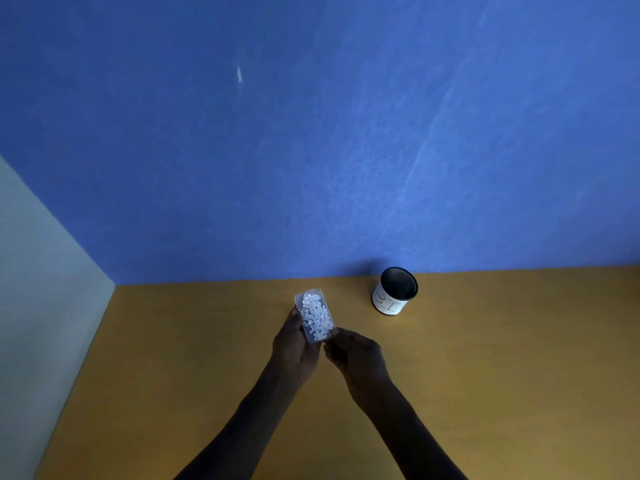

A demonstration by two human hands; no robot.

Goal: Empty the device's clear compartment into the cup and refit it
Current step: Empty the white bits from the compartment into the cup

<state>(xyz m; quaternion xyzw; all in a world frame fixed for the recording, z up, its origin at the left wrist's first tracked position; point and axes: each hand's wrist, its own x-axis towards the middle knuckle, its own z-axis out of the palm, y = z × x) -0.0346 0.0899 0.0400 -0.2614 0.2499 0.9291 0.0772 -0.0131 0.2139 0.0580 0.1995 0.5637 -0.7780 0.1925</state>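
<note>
So the clear compartment (316,316), full of white bits, sits left of the cup (395,292), long axis pointing away. Left hand (294,344) fingers wrap its side, right hand (358,358) pinches the near end. Right hand's closer to the cup.

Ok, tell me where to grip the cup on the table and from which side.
Grip the cup around its white-labelled side wall, coming from the near right. It stands upright and open-topped against the blue wall, so the back looks cramped, and fingers over the rim would block pouring. The right hand is nearer; the left hand holds the clear compartment.
</note>
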